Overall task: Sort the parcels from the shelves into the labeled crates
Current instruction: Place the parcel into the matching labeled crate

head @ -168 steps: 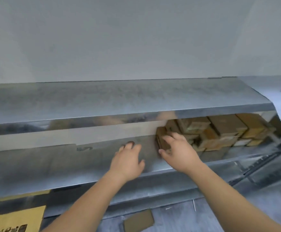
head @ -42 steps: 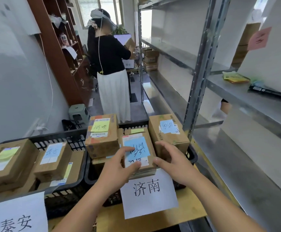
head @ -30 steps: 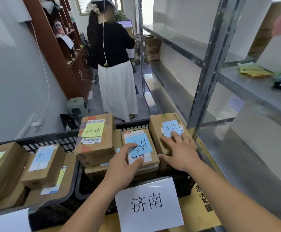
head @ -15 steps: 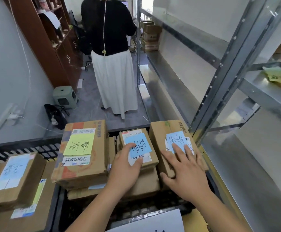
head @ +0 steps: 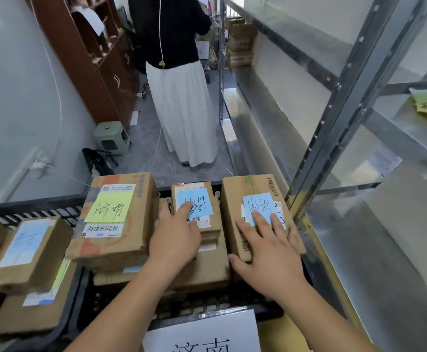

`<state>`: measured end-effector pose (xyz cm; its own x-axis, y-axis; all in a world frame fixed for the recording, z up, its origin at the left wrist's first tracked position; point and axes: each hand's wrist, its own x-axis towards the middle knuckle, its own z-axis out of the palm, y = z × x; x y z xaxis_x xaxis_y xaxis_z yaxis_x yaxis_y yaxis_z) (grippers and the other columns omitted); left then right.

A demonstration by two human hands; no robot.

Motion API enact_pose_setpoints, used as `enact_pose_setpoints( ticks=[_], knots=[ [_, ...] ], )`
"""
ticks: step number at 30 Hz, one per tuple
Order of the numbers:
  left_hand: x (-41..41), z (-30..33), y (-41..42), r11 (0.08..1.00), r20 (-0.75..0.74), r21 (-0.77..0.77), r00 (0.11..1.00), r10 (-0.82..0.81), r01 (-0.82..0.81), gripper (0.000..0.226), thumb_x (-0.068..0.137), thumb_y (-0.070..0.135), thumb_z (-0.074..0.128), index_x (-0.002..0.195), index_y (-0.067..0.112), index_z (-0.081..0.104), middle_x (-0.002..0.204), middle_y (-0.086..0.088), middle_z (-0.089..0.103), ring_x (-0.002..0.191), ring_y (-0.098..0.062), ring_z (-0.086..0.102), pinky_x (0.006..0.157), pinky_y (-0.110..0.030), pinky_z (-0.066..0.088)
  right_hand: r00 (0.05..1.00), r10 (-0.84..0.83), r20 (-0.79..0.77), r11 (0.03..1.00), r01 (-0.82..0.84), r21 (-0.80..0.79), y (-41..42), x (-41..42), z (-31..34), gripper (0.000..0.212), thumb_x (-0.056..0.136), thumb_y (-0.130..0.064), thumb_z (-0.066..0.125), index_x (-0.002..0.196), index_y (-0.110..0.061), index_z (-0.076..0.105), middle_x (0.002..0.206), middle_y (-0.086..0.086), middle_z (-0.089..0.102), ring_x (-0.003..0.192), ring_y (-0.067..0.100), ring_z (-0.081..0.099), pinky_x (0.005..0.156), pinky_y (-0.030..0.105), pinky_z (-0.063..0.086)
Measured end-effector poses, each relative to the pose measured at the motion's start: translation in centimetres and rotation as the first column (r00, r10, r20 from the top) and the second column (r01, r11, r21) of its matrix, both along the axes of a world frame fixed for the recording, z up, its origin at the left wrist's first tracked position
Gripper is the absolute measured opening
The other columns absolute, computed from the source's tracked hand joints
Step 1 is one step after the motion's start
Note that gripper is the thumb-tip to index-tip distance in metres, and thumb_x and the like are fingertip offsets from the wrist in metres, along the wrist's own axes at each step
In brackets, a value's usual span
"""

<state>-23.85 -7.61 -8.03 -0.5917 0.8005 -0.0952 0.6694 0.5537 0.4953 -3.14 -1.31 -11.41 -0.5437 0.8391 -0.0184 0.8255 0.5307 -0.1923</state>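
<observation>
Cardboard parcel with blue note under flat left hand; right hand flat on its three-o'clock neighbour. Stack could slide.

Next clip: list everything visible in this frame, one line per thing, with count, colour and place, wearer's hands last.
Black crate: one, near centre, white paper sign on its front.
Second black crate: one, left.
Yellow-note parcel: one, brown, centre crate, left.
Small blue-note parcel: one, brown, middle.
Right blue-note parcel: one, brown, beside the shelving.
Left-crate parcel: brown, pale blue label; others under it.
Metal shelving: grey, right.
Wooden cabinet: brown, back left.
Green stool: one, floor.
Person: black top, white skirt, aisle.
Left hand: on small parcel.
Right hand: flat on right parcel.
</observation>
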Motion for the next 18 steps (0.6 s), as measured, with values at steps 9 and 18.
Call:
enact_pose_setpoints(
  ticks=[9, 18],
  knots=[
    [1.4, -0.1, -0.4, 0.977, -0.281, -0.151, 0.941, -0.19, 0.152, 0.076, 0.085, 0.061, 0.066, 0.151, 0.044, 0.033, 0.165, -0.006, 0.018, 0.146, -0.034, 0.02, 0.113, -0.044, 0.036, 0.999, 0.029, -0.04, 0.998, -0.031, -0.059, -0.4, 1.2, 0.8, 0.084, 0.083, -0.084, 0.03, 0.156, -0.047, 0.011, 0.173, -0.001, 0.009, 0.158, 0.034, -0.003, 0.122, 0.065, -0.007],
    [2.9, -1.4, 0.1, 0.977, -0.263, -0.056, 0.941, -0.214, 0.206, 0.067, 0.091, 0.027, 0.068, 0.15, 0.043, 0.041, 0.162, -0.004, 0.029, 0.141, -0.032, 0.023, 0.115, -0.043, 0.033, 0.999, 0.028, -0.033, 0.996, -0.031, -0.086, -0.6, 1.5, 0.6, 0.084, 0.085, -0.085, 0.029, 0.156, -0.048, 0.009, 0.173, -0.002, 0.005, 0.159, 0.032, -0.005, 0.122, 0.066, -0.002]
  ],
)
